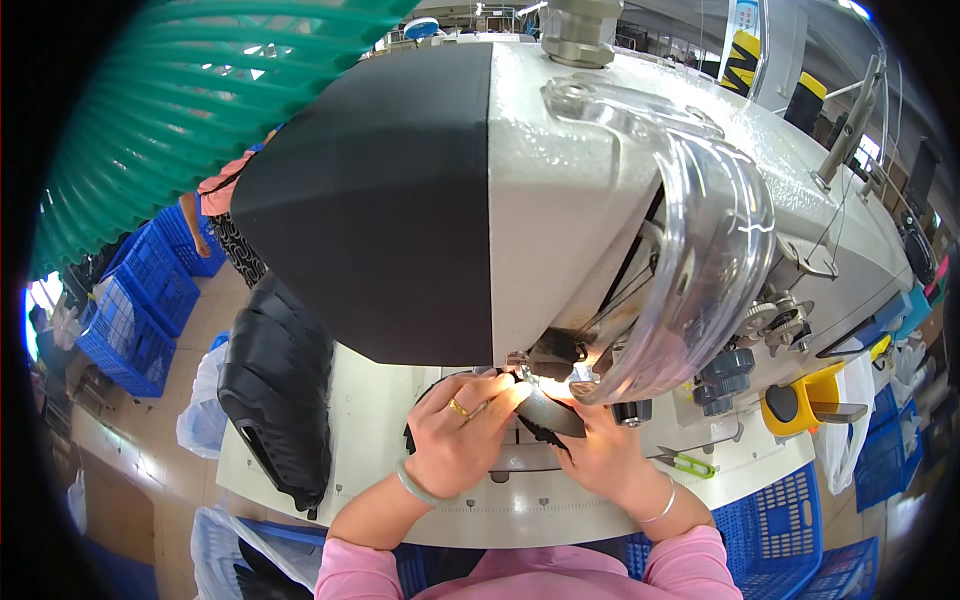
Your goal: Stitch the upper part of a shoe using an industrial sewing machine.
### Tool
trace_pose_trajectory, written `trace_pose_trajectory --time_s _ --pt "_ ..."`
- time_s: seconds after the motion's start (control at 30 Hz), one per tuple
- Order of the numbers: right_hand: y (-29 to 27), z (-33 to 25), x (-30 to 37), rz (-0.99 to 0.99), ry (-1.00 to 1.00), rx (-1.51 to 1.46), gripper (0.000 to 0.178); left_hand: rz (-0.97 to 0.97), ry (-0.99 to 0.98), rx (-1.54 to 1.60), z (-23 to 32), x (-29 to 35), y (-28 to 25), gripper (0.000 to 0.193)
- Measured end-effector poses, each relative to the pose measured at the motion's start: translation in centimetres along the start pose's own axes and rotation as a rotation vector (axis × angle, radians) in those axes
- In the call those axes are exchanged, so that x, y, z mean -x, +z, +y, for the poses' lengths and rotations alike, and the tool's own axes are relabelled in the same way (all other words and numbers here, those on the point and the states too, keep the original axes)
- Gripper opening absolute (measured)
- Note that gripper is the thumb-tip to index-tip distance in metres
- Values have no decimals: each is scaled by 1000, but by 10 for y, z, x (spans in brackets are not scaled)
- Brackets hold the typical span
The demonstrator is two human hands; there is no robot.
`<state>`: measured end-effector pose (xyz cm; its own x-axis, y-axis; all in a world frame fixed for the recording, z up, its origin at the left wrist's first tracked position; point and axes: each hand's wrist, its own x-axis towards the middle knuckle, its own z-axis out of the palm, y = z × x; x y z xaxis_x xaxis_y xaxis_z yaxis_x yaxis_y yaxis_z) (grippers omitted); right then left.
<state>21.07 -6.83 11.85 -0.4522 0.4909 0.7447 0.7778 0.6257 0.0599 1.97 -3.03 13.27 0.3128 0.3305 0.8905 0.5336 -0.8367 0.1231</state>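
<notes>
My left hand (450,432), with a gold ring and a pale green bangle, pinches the edge of a curved grey-and-black fabric piece (548,412) close under the needle area of a sewing machine (530,170). On the piece's other side, my right hand (608,458), wearing a thin silver bracelet, grips it; some of its fingertips are hidden behind the fabric. Black parts of the piece show beneath both hands. A small lamp lights the spot where the fingers meet. The needle itself is too small to make out.
A clear guard (690,270) curves over the work area. Black pieces (275,390) lie stacked at the table's left. Green-handled thread snips (690,463) and a yellow holder (800,400) are on the right. Blue baskets (770,525) stand below. A green hose (200,110) hangs upper left; a person stands beyond.
</notes>
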Motion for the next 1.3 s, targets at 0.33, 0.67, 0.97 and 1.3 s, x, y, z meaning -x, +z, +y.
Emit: trace_pose_trajectory --time_s 0.33,0.67,0.97,1.3 --pt "-4 -5 3 -171 228 -193 32 -130 36 16 0 -6 -8 37" --pt "-5 -10 1 -65 151 -65 43 -210 28 60 -1 -8 -16 35" --pt "-2 -13 0 -23 152 -25 47 -250 38 -27 4 -9 -19 35" --pt "3 -14 -8 1 187 -49 33 -120 -119 78 -4 -9 -11 26"
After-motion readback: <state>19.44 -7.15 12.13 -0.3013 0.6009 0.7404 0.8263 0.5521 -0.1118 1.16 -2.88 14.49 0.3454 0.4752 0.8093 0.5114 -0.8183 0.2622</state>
